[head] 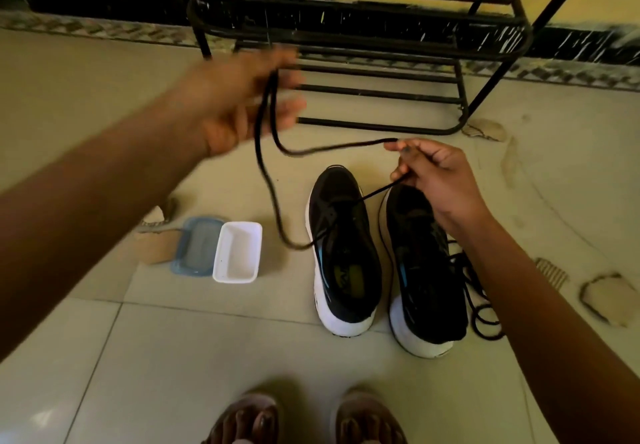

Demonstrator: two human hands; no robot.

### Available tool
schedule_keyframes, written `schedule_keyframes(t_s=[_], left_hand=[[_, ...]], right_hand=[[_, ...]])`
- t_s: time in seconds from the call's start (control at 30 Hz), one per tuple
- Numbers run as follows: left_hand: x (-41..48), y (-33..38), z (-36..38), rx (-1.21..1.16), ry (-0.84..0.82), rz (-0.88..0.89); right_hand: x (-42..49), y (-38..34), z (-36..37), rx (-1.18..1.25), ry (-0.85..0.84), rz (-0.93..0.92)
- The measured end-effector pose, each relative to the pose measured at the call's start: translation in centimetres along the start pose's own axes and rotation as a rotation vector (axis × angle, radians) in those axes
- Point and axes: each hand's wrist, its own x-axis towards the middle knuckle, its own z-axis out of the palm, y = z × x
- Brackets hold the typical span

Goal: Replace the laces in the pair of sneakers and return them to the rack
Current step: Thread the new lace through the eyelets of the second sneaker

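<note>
Two black sneakers with white soles stand side by side on the tiled floor, the left sneaker (341, 249) and the right sneaker (420, 270). A black lace (268, 180) runs up from the left sneaker's eyelets, loops over the fingers of my raised, blurred left hand (239, 104) and crosses to my right hand (433, 173). My right hand pinches the lace near its end, and a second strand drops from it to the left sneaker. Another black lace (481, 305) lies coiled on the floor beside the right sneaker.
The black metal shoe rack (346, 28) stands against the wall just beyond the sneakers. A white plastic tub (238, 253) and a blue lid (197, 246) sit left of the sneakers. Broken patches mark the floor tiles. My sandalled feet (304, 419) are at the bottom edge.
</note>
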Motion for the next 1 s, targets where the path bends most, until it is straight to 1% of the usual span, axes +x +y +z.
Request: schedule_keyframes(t_s=[0.03,0.07,0.13,0.2,0.27,0.33,0.37,0.4,0.43,0.47,0.5,0.53,0.57,0.6,0.67,0.7,0.73,0.83,0.93,1.0], left_hand=[[0.0,-1.4,-0.2,0.034,-0.017,-0.084],[-0.5,-3.7,-0.1,0.018,-0.050,-0.165],[-1.5,-7.2,-0.1,0.027,-0.125,-0.415],[-2.6,-10.2,0.3,0.040,-0.200,-0.625],[-4.6,-12.7,0.9,0.058,-0.300,-0.737],[-5.6,-14.4,1.4,0.180,-0.374,-0.754],[-5.7,-14.8,1.4,0.307,-0.413,-0.712],[-5.6,-15.1,1.4,0.487,-0.456,-0.614],[-5.3,-15.3,1.4,0.692,-0.489,-0.454],[-4.9,-15.1,1.6,0.850,-0.473,-0.263],[-4.3,-14.8,1.8,0.920,-0.409,-0.090],[-3.8,-14.1,2.0,0.889,-0.328,0.029],[-3.2,-13.3,2.3,0.805,-0.269,0.105],[-2.5,-12.5,2.6,0.725,-0.240,0.175],[-1.0,-10.9,3.2,0.684,-0.253,0.288],[-0.4,-10.2,3.5,0.662,-0.275,0.314],[-0.1,-9.7,3.7,0.625,-0.291,0.302],[0.7,-9.7,3.5,0.510,-0.293,0.218],[1.4,-10.9,2.3,0.489,-0.263,0.178],[1.9,-11.8,1.1,0.540,-0.237,0.177]], right_hand=[[0.1,-0.5,-0.3,0.035,0.010,0.007],[0.2,-1.0,-0.5,0.064,0.019,0.017],[0.4,-1.8,-0.8,0.121,0.032,0.039],[0.6,-2.5,-0.8,0.184,0.026,0.053],[0.8,-3.0,-0.7,0.210,0.013,0.053],[1.0,-3.3,-0.4,0.195,0.003,0.042],[1.0,-3.4,-0.3,0.171,-0.001,0.032],[1.0,-3.4,-0.1,0.137,-0.006,0.019],[1.0,-3.4,0.1,0.093,-0.016,0.004],[0.9,-3.4,0.4,0.044,-0.029,-0.012],[0.8,-3.3,0.7,-0.008,-0.046,-0.024],[0.7,-3.3,1.1,-0.053,-0.065,-0.035],[0.6,-3.3,1.5,-0.087,-0.086,-0.047],[0.5,-3.3,2.0,-0.116,-0.113,-0.061],[0.3,-3.3,2.9,-0.181,-0.154,-0.104],[0.3,-3.2,3.3,-0.211,-0.160,-0.126],[0.4,-3.2,3.6,-0.229,-0.154,-0.143],[0.9,-2.7,3.8,-0.232,-0.072,-0.141],[1.6,-2.0,2.9,-0.195,0.035,-0.101],[2.1,-1.3,2.1,-0.181,0.105,-0.072]])
